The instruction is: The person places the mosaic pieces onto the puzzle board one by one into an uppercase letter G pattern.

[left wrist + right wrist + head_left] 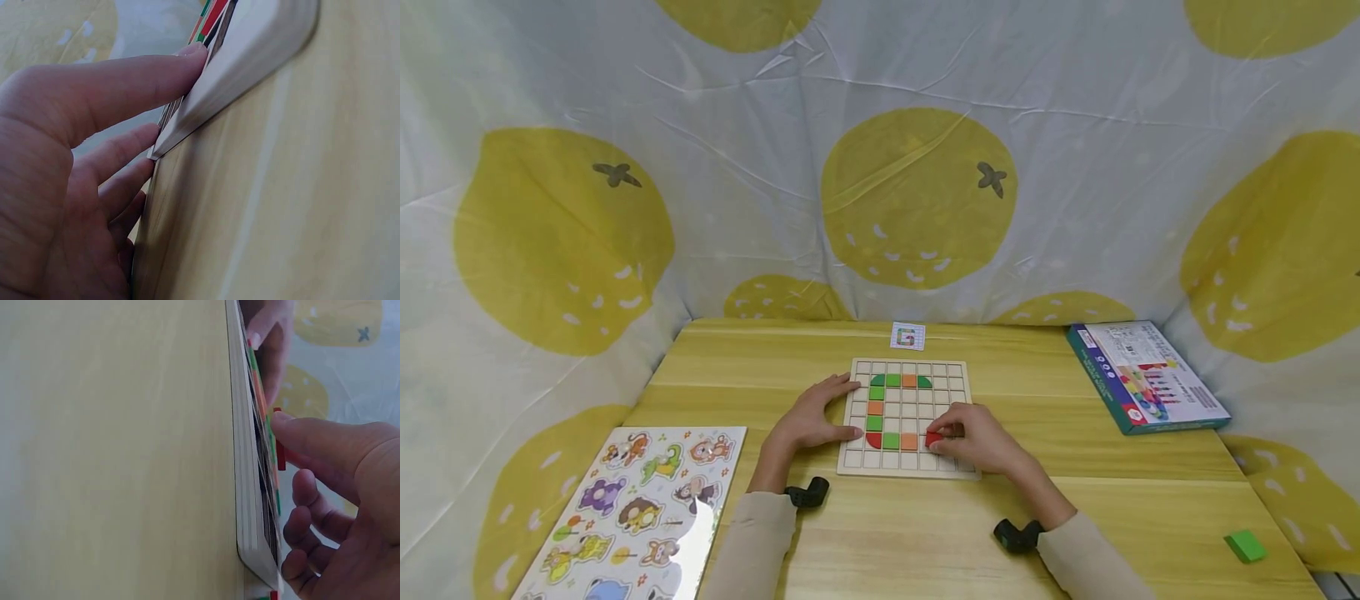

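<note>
A wooden grid board [910, 467] lies on the table, its cells partly filled with green, orange and red tiles in a C-like outline. My left hand [814, 417] rests at the board's left edge, thumb [144, 87] on the rim and the other fingers fairly straight along the side. Between thumb and index finger, my right hand [973, 437] pinches a red tile [280, 439] over the board's lower right part. In the right wrist view the tile stands on edge, just off the board's surface; its full shape is partly covered by the fingers.
Behind the board lies a small pattern card [907, 336] with a G. A puzzle box [1150, 375] is at the back right, a green block [1246, 546] near the right edge. An animal picture board [647, 500] occupies the front left. Fruit-patterned cloth [917, 75] surrounds the table.
</note>
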A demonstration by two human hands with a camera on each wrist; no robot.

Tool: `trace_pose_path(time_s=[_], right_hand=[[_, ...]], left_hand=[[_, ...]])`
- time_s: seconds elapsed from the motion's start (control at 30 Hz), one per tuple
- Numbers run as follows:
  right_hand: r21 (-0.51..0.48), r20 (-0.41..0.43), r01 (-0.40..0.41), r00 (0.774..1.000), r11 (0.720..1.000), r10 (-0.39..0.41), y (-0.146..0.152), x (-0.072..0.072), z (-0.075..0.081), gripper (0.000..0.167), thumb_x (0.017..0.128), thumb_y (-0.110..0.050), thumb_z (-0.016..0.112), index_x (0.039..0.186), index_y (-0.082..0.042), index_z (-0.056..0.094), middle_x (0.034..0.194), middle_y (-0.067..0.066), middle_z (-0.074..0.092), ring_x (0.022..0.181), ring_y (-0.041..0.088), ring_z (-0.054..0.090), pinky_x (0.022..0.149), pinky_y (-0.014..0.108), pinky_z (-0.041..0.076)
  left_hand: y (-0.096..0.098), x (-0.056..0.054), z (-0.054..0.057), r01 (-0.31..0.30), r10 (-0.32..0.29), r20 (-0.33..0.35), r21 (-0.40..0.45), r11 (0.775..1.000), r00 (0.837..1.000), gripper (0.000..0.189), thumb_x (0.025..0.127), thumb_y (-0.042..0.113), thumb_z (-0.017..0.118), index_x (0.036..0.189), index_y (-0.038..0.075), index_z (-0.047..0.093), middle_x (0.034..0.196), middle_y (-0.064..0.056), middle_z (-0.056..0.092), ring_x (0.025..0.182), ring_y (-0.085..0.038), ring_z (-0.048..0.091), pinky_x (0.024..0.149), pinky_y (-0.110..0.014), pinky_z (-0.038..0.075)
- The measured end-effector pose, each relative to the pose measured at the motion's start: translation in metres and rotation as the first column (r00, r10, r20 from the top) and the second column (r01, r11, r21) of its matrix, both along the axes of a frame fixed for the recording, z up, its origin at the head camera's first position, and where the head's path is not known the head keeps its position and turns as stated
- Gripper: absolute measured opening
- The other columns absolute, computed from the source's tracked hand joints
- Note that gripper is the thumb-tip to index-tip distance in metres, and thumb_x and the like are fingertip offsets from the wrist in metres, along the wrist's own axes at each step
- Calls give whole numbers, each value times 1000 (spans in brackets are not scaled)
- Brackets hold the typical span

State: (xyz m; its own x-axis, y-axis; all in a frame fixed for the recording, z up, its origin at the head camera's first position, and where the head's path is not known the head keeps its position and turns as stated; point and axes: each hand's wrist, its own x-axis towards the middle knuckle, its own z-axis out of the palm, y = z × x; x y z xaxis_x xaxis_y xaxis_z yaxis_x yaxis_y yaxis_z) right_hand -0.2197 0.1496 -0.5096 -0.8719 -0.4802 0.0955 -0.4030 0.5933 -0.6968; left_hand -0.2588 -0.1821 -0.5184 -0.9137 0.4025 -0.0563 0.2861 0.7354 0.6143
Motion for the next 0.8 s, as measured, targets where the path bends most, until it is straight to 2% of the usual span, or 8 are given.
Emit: trace_pose_path(time_s=[0.27,0.8], right_hand=[[10,-2,-33,999,999,33,-6,-3,-5,19,87,-17,82,105,-17,81,83,-11,62,76,8,53,66,21,47],[27,19,-29,999,999,29,-10,-1,-2,17,86,-15,81,103,-15,81,82,-8,61,77,17,56,66,21,45]], left_hand=[[0,0,1,3,-3,-1,5,1000,1000,86,80,47,81,156,23,47,170,-5,31,159,-37,21,124,-67,20],[0,0,-2,-24,24,10,15,1000,1000,86,79,47,83,155,27,49,170,0,31,159,-35,21,124,-67,21]])
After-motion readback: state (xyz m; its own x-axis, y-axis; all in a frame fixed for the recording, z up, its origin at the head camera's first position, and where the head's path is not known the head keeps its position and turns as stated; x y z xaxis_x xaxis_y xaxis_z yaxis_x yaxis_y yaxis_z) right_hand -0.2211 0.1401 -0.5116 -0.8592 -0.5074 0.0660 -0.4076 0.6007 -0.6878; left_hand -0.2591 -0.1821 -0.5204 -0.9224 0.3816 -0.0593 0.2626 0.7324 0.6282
